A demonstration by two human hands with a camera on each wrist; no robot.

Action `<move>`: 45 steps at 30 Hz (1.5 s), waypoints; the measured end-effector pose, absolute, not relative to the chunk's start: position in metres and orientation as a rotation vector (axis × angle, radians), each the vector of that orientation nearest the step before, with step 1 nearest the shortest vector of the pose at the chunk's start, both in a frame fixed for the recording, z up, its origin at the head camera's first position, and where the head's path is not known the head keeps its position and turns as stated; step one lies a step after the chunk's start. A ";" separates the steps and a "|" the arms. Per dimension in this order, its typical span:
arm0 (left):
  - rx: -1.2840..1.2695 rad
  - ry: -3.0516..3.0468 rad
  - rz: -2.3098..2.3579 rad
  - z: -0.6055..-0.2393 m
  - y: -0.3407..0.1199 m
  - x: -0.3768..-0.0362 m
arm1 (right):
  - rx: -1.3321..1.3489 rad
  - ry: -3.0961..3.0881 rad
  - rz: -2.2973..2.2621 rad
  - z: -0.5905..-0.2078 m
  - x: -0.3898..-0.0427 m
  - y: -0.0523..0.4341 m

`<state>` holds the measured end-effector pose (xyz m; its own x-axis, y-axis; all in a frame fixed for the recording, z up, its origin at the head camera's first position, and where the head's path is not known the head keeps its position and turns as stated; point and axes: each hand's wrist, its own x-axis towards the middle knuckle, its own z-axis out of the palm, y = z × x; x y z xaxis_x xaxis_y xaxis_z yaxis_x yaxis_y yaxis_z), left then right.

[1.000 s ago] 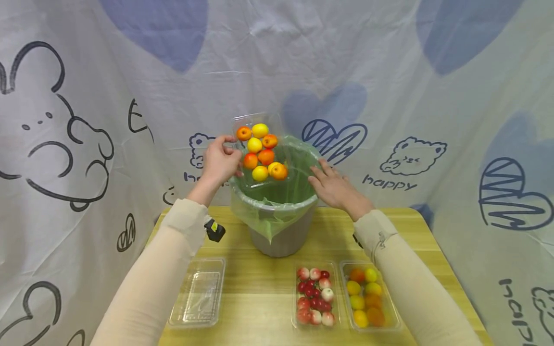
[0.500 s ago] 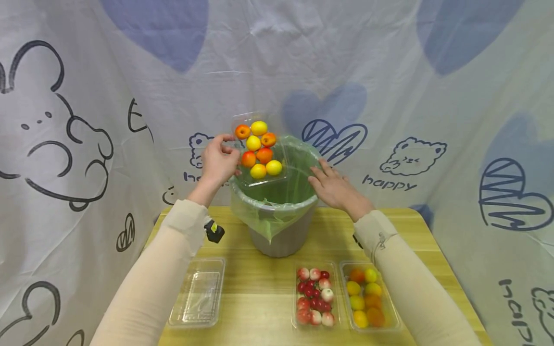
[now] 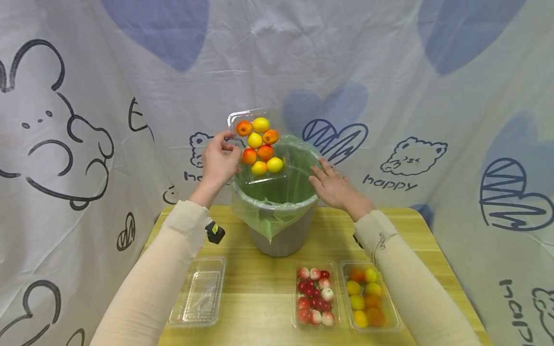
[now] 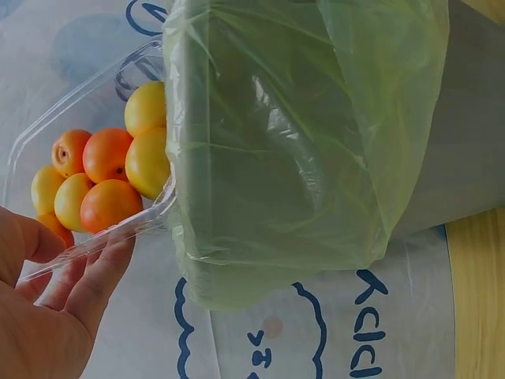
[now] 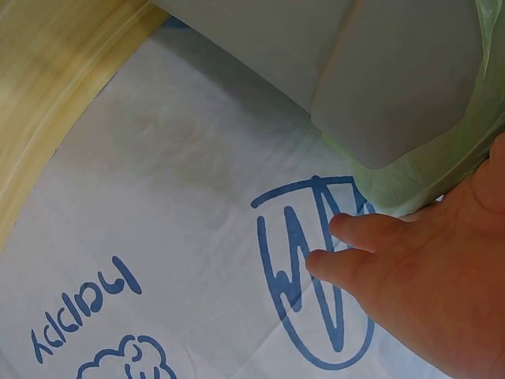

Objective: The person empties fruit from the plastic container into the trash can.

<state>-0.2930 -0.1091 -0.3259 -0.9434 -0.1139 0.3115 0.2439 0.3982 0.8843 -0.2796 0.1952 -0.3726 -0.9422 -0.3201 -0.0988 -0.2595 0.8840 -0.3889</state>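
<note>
My left hand (image 3: pixel 220 159) pinches the left edge of a clear plastic container (image 3: pixel 231 118), thumb on one side and fingers on the other. Several small orange and yellow fruits (image 3: pixel 265 153) lie in it, and it tilts over the mouth of a grey bin (image 3: pixel 279 240). In the left wrist view, the bin's green liner (image 4: pixel 308 134) covers part of the container. My right hand (image 3: pixel 335 187) rests on the bin's right rim with straight fingers. Two of its fingertips (image 5: pixel 347 257) show outside the liner in the right wrist view.
An empty clear container (image 3: pixel 196 293) lies on the wooden table (image 3: pixel 255 283) at left. To the right are a container of red and pale fruits (image 3: pixel 315 295) and another of yellow and orange fruits (image 3: pixel 365 298). A printed curtain (image 3: pixel 259 72) surrounds the table.
The container in my left hand has risen slightly and its tilt has shifted. An orange fruit at its lower right is no longer seen there. My right hand has stayed on the rim.
</note>
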 end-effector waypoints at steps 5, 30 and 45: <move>-0.128 -2.338 -1.534 -0.328 -0.109 -0.293 | -0.443 2.891 -0.563 -0.373 -0.279 0.195; -0.168 -2.284 -1.483 -0.332 -0.105 -0.294 | -0.455 2.896 -0.578 -0.373 -0.279 0.195; -0.163 -2.243 -1.449 -0.335 -0.104 -0.293 | -0.445 2.893 -0.578 -0.372 -0.279 0.194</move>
<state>-0.2935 -0.1039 -0.3346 -0.8864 -0.1467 0.4390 0.3399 0.4377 0.8324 -0.2785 0.1942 -0.3721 -0.9433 -0.3179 -0.0953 -0.2569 0.8812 -0.3967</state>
